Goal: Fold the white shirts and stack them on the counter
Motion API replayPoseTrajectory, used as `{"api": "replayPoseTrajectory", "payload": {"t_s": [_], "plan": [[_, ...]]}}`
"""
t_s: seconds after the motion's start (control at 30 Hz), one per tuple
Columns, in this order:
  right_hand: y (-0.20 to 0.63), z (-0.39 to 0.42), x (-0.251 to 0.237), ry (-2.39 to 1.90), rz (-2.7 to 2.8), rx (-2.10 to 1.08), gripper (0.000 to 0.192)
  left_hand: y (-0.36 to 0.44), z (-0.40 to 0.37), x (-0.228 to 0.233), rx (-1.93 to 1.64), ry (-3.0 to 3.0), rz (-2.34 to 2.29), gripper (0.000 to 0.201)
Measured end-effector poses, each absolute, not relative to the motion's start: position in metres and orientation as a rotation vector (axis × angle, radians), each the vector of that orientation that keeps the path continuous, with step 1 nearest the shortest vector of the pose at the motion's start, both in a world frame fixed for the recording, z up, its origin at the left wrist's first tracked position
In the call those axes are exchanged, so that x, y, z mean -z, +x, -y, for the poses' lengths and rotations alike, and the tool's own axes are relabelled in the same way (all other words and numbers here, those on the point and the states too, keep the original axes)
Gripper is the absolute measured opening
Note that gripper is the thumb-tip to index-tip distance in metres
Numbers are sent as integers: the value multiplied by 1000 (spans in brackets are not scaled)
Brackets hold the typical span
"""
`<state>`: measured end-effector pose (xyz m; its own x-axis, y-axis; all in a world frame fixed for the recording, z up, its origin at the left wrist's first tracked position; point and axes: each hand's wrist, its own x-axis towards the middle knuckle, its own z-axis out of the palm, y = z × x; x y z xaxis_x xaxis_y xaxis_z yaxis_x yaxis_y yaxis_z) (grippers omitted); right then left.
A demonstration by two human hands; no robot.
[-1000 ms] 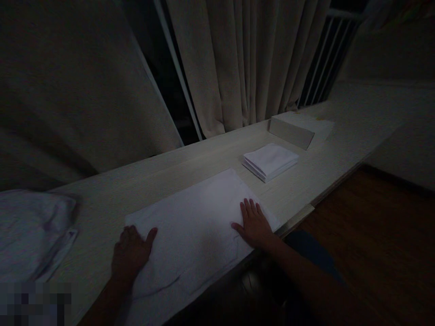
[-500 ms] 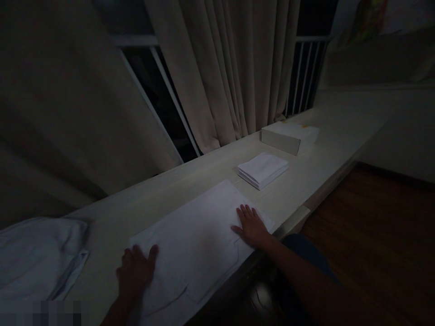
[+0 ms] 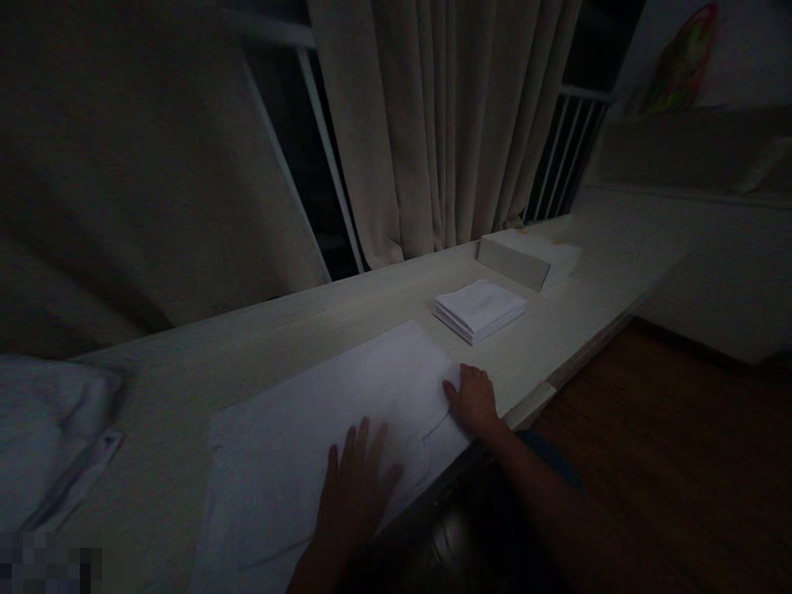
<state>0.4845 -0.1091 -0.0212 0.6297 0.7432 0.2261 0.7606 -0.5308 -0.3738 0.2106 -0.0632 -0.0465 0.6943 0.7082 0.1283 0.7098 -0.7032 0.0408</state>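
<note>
Faint orange marks [image 3: 560, 242] are seen on the white box [image 3: 513, 261], too dim to be read. A folded white cloth [image 3: 290, 421] is laid flat along the pale countertop [image 3: 525, 355], directly before the person. The left hand [image 3: 355, 478] is held palm down over its near middle, fingers spread wide, nothing grasped. The right hand [image 3: 475, 402] is placed at its right edge, fingers bent, thumb set apart; whether the edge is pinched cannot be told. Beyond it, a neatly folded white stack [image 3: 481, 307] is set near the box.
</note>
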Motion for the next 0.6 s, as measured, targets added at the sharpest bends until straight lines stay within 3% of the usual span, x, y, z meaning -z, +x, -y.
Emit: {"api": "replayPoseTrajectory", "payload": {"t_s": [0.37,0.6], "plan": [[499,93,28,-2442,1102,-84,57,175,59,42,215,-2896,1266,69],[536,108,23,-2311,1065,-384,58,65,23,35,191,-2668,1799,69]]}}
